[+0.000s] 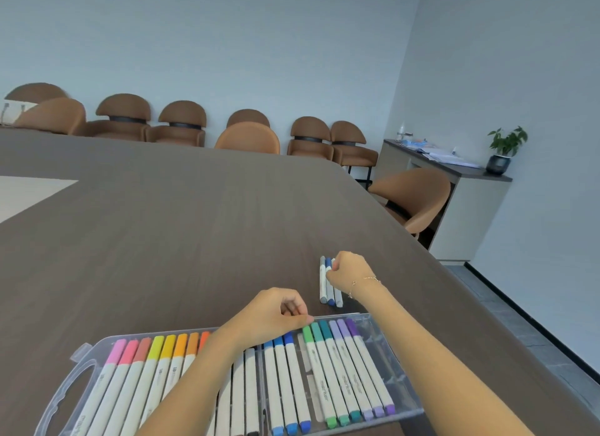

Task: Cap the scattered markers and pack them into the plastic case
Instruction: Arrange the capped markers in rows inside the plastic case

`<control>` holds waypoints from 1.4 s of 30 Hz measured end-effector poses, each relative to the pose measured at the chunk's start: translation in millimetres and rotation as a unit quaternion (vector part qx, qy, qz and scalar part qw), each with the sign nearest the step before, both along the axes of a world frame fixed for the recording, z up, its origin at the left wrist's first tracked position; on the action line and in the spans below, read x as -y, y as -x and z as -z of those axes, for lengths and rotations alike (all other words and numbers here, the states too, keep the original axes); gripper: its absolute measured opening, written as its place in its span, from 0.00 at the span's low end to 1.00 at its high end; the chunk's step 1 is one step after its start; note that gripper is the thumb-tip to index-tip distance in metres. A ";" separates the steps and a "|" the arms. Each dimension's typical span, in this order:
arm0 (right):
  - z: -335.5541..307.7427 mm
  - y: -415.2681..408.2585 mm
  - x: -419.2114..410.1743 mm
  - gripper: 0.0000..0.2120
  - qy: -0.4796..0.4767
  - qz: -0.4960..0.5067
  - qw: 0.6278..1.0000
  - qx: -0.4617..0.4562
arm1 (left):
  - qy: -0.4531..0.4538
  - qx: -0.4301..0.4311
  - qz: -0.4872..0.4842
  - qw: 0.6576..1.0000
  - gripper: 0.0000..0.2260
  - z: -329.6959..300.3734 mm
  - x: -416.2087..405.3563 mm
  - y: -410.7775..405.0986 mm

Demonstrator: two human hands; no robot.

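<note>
My right hand pinches blue marker w/ 2 loose beside; left hand curled, empty, steadies case for packing.

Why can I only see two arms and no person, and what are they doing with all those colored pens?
The camera sits on the person's head and looks down, so you see only their arms, as if through their eyes. There is just this one picture.

On the brown table lies a clear plastic case filled with rows of markers, pink and yellow through blue, green and purple. One slot between the blue and green ones looks empty.

The left hand rests curled over the case's far edge; I cannot tell whether it holds anything. The right hand reaches to three loose markers lying side by side beyond the case, with its fingers on them, probably picking one up.
</note>
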State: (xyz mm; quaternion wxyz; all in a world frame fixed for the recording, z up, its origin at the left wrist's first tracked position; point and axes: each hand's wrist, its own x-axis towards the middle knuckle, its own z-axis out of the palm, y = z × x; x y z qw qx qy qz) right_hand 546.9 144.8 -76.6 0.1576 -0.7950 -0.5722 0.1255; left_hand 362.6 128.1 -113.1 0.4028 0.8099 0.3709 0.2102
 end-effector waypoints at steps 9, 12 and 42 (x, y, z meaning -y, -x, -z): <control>3.2 12.1 -25.5 0.09 0.065 0.018 0.997 0.049 | -0.010 0.032 -0.049 0.998 0.04 -3.4 -1.3 5.4; -12.4 13.5 -19.2 0.12 0.057 0.024 0.998 0.013 | -0.028 0.039 -0.096 0.994 0.03 -8.1 -7.4 11.2; 25.0 58.8 153.2 0.13 -0.098 -0.236 0.962 0.098 | -0.020 -0.060 -0.017 0.998 0.14 -1.7 15.4 13.0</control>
